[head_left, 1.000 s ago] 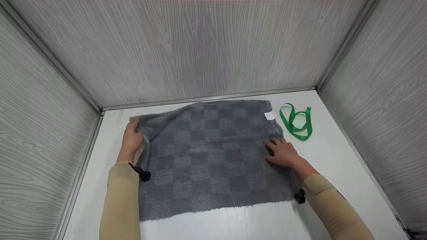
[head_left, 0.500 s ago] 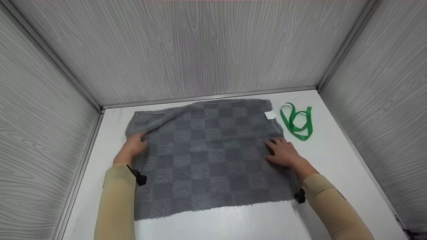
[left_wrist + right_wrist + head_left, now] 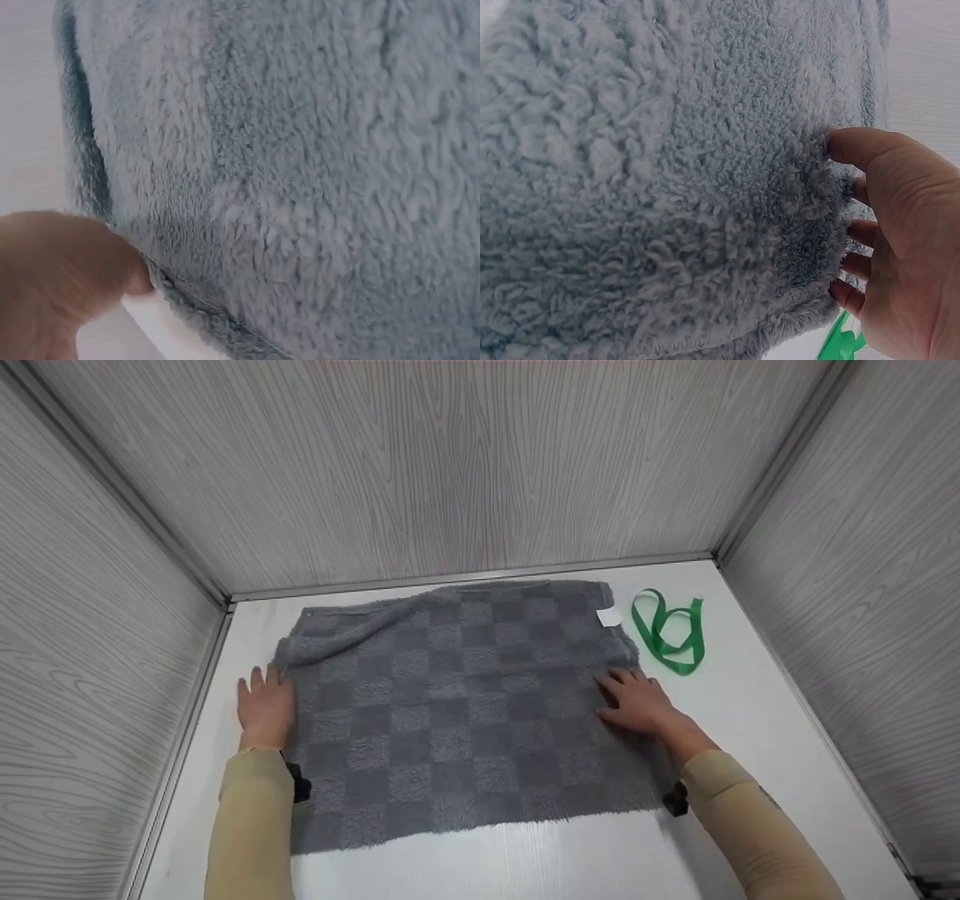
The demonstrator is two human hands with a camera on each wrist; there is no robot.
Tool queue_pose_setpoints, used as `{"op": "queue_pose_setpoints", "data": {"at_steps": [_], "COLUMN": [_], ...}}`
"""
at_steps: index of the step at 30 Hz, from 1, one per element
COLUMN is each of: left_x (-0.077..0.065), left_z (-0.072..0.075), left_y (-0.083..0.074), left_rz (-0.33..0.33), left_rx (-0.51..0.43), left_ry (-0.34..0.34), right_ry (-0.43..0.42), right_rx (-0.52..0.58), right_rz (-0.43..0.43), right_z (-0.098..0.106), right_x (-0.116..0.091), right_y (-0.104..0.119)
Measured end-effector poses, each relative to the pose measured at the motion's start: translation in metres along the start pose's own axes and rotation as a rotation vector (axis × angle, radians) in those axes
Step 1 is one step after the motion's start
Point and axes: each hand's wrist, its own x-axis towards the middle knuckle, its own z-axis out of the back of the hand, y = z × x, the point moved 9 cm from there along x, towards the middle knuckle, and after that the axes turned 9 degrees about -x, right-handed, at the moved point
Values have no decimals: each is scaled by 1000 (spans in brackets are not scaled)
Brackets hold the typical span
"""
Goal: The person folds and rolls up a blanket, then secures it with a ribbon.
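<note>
A grey checked plush towel (image 3: 450, 712) lies spread on the white table, its far left part creased in a slanting fold (image 3: 360, 634). A white tag (image 3: 609, 617) shows at its far right edge. My left hand (image 3: 266, 706) is at the towel's left edge with its fingers extended away from me. In the left wrist view the thumb (image 3: 112, 262) meets the towel's edge; the other fingers are out of sight there. My right hand (image 3: 637, 703) rests on the towel's right side, fingers spread and slightly bent, as the right wrist view also shows.
A loosely looped green ribbon (image 3: 673, 634) lies on the white table (image 3: 765, 750) beyond the towel's right edge. Grey wood-grain panels (image 3: 465, 472) enclose the table at the back and on both sides.
My left hand has let go of the far left corner and come back toward me and left along the edge. The corner now lies down, flatter. The right hand has stayed put.
</note>
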Motion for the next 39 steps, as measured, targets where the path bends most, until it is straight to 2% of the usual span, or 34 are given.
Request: {"op": "queue_pose_setpoints", "data": {"at_steps": [3,4,6,9,13,16,18,21,24,29,32,34,36,39], "left_x": [1,0,-1,-5,-9,-10,-9,-9,-9,-17,-22,-24,-24,-22], "left_z": [-14,-21,-33,-42,-42,-39,-35,-31,-30,-41,-52,-59,-65,-70], "left_y": [-5,-6,-6,-8,-10,-14,-22,-41,-71,-132,-163,-176,-182,-184], "left_rz": [-45,-44,-19,14,20,14,1,-23,-59,-138,-191,-216,-217,-213], "left_rx": [-250,-308,-365,-383,-385,-361,-339,-325,-323,-335,-322,-282,-235,-196], "left_ry": [92,143,223,283,303,309,306,292,298,394,461,484,497,503], "right_ry": [-9,-12,-19,-26,-42,-111,-182,-274,-297,-272,-282,-280,-246,-171], "right_rx": [7,10,15,11,11,62,140,307,485,673,768,824,852,803], "right_rz": [1,1,5,0,-24,-60,-102,-183,-271,-398,-467,-489,-484,-423], "right_z": [1,1,2,3,6,15,22,32,35,35,35,35,34,32], "right_x": [0,0,0,1,5,10,15,24,34,47,50,52,55,61], "right_y": [0,0,1,0,-2,-8,-16,-31,-46,-62,-67,-67,-64,-54]}}
